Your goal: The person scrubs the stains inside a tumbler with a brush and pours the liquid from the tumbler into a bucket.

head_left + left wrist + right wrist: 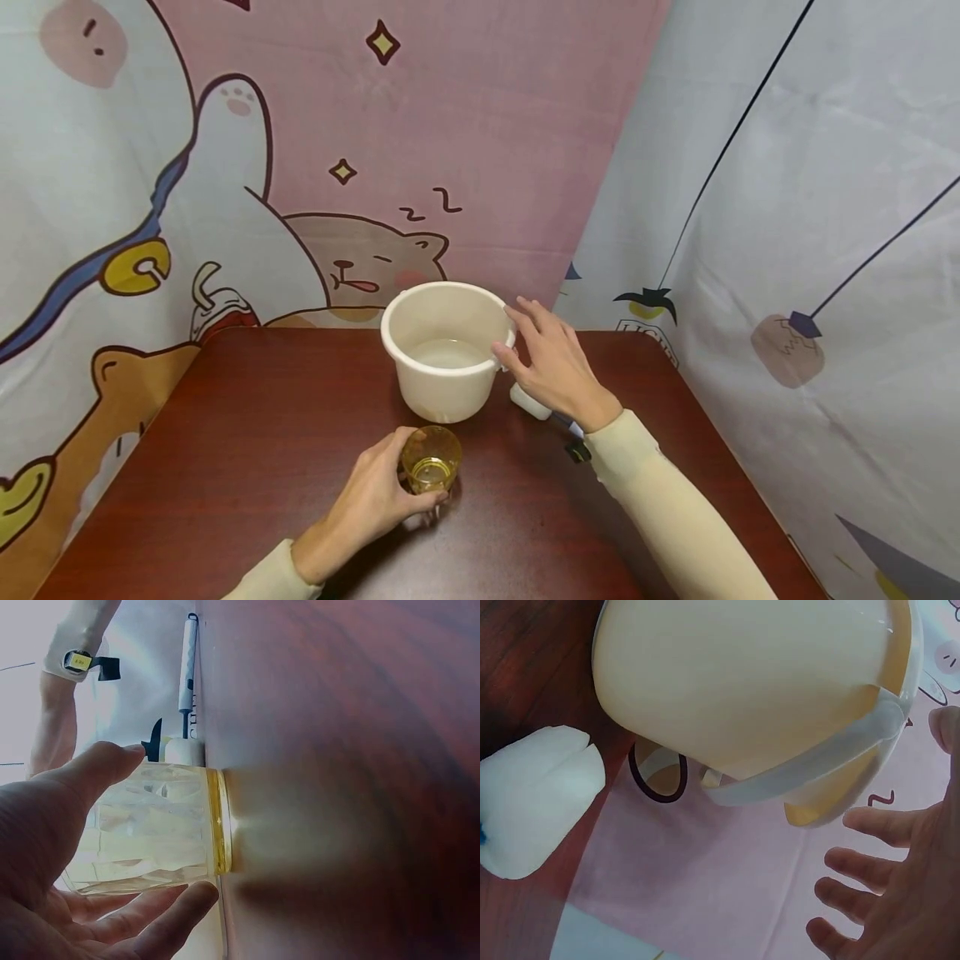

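My left hand (375, 486) holds an amber-tinted drinking glass (431, 461), thumb on one side and fingers on the other. In the left wrist view the glass (150, 832) has a faceted wall and a thick yellow base close to the table; whether it touches is hard to tell. Just beyond it stands a cream plastic bucket (444, 396) with a little water visible at its bottom. My right hand (551, 360) is at the bucket's right rim, fingers spread. In the right wrist view those fingers (866, 825) appear apart from the bucket and its hanging handle (802, 769).
A brush with a white sponge head (530, 402) lies right of the bucket, partly under my right forearm. Its grey handle (187, 667) shows in the left wrist view. The dark red table (247, 433) is bordered by cartoon-printed cloth (510, 125) behind and at the sides.
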Demonstrator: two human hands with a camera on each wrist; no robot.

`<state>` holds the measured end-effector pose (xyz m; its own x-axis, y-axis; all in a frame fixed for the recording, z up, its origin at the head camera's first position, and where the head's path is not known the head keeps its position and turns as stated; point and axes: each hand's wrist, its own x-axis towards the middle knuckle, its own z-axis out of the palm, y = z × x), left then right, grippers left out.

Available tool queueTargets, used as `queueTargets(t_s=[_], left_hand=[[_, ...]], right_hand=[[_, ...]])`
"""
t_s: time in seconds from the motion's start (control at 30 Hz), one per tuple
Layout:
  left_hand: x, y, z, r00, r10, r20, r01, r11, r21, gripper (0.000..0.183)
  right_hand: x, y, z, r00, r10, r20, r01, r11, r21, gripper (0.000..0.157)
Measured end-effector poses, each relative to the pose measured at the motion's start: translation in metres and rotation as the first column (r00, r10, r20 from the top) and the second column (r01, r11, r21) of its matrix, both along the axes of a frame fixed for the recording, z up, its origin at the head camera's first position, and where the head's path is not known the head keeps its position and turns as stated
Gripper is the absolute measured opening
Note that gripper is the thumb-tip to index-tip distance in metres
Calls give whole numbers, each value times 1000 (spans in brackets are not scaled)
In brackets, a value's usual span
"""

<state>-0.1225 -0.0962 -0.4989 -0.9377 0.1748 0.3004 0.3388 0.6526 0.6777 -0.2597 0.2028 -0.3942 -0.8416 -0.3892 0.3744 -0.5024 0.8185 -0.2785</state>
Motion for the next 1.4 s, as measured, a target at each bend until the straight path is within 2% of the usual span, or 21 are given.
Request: queueTargets(t_s=[0.2, 0.53, 0.83, 1.13, 1.4], left_hand=[[0, 0, 0, 1000, -3, -6, 3, 1000, 0, 77], [1, 0, 0, 1000, 4, -15, -4, 1000, -11, 79], [2, 0, -1, 1000, 15, 8, -15, 1000, -19, 81], [2, 0, -1, 999, 5, -33, -6, 1000, -13, 80], [1, 0, 0, 1000, 8, -1, -8, 1000, -12, 80]], right_hand=[[-5, -6, 0, 1000, 1, -10, 0, 999, 53, 81], [-11, -14, 3, 1000, -22, 23, 19, 992, 126, 92], [-19, -18, 5, 998, -23, 66, 13, 989, 146, 96], [-31, -24, 11, 992, -23, 122, 7, 991, 130, 100], [-41, -30, 12, 986, -46, 158, 26, 992, 122, 102]])
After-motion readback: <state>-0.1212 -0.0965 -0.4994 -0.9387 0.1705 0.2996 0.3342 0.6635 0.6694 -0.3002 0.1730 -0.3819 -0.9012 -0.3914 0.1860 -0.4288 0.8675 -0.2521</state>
